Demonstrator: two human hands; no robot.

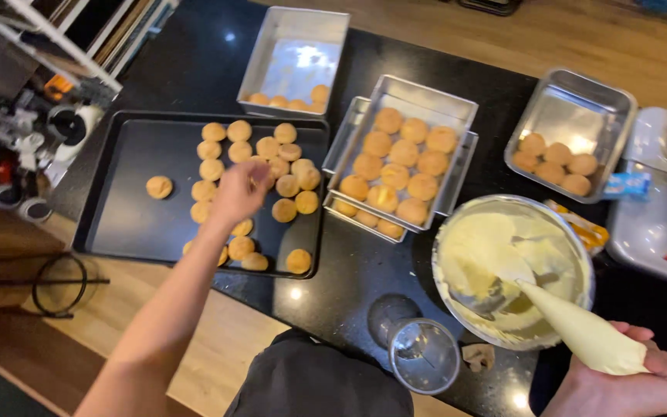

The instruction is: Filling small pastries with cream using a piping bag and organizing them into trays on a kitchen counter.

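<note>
Golden cream puff shells (272, 166) crowd the black baking tray (117, 224), where the left hand (239, 193) closes on one. The right hand (627, 382) grips a filled piping bag (580, 332), its tip over the steel bowl of cream (465, 324). Judging by this, picking is underway; filling calls for bringing shell to nozzle.

The left hand (239, 191) is stretched far out, fingers curled downward. The right hand (631, 382) is kept near, palm upturned, fingers cupped.
</note>
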